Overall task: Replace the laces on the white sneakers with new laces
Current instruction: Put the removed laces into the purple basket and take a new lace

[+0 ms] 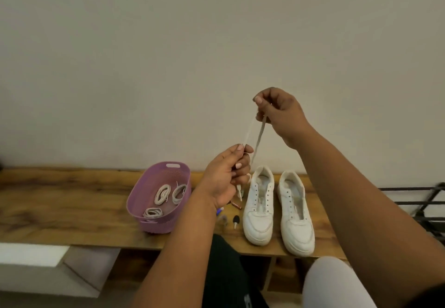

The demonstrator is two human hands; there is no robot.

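Above the 2 white sneakers (277,211), the right hand (280,112) pinches a white lace (258,137); the left hand (228,177), lower, grips its other strand, fingers curled.

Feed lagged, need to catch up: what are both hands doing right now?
Left hand: gripping the lace low, above the bench.
Right hand: pinching the same lace higher up, above the sneakers.
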